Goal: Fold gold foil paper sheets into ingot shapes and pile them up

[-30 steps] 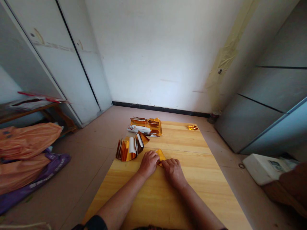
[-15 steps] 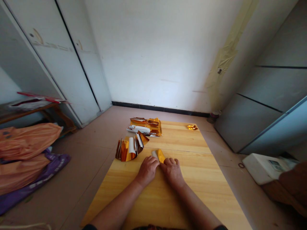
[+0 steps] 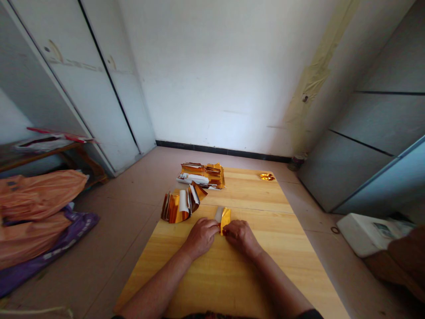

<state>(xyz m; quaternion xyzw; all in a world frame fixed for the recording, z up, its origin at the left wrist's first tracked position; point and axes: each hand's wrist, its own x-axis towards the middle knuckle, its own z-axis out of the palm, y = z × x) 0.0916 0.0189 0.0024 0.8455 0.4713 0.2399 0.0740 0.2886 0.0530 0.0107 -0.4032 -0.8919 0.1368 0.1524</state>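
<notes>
A small piece of gold foil paper point(image 3: 226, 216) with a pale side lies folded on the wooden table, between my two hands. My left hand point(image 3: 203, 235) has its fingers closed on the near left edge of the paper. From the other side, my right hand point(image 3: 241, 235) pinches the near right edge, its fingertips curled down. Beyond my left hand stands a curved bundle of gold and white paper sheets point(image 3: 179, 206). Behind that is a second stack of gold paper sheets point(image 3: 215, 176). At the far right corner rests a shiny folded gold foil piece point(image 3: 267, 177).
The wooden table point(image 3: 265, 204) has a seam across it. Orange and purple bags point(image 3: 40, 199) lie to the left beside a low wooden stand. A white foam box point(image 3: 361, 232) sits on the right. Grey cabinets flank both sides, with a white wall ahead.
The foil paper has turned more upright, and more of its gold side shows between my hands. My hands have drawn slightly apart, both still at its near edge.
</notes>
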